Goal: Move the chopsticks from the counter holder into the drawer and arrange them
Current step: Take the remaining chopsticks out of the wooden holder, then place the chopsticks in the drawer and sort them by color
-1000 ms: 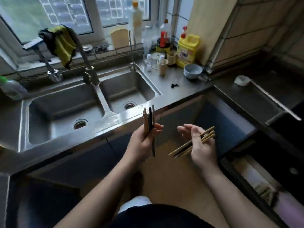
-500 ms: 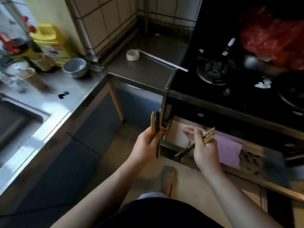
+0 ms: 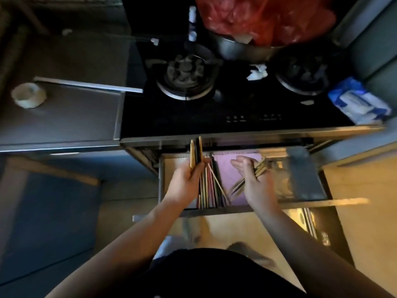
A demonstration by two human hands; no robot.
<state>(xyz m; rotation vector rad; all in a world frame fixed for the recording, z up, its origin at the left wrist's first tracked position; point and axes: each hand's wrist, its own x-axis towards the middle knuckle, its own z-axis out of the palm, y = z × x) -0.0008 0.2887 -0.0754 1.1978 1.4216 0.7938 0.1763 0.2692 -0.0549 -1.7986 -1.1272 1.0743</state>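
The drawer [image 3: 161,181] under the stove stands pulled out, lined with a pink mat [image 3: 229,171]. Several chopsticks [image 3: 209,190] lie lengthwise in its left part, one slanting across the others. My left hand [image 3: 187,181] is over that pile, shut on an upright bundle of chopsticks [image 3: 196,151] whose tips stick up past the stove edge. My right hand [image 3: 251,175] hovers over the pink mat and grips a second bundle of chopsticks [image 3: 261,167] lying slantwise across its palm. The counter holder is out of view.
A black gas stove [image 3: 193,112] with two burners sits above the drawer, with a metal pot and red bag [image 3: 264,20] at the back. A tape roll [image 3: 29,97] lies on the left counter, a blue packet [image 3: 358,102] at the right. A metal rack [image 3: 300,175] fills the drawer's right side.
The view has swung from the sink to straight over the open drawer. Both hands kept their chopstick bundles and now sit above the drawer's inside.
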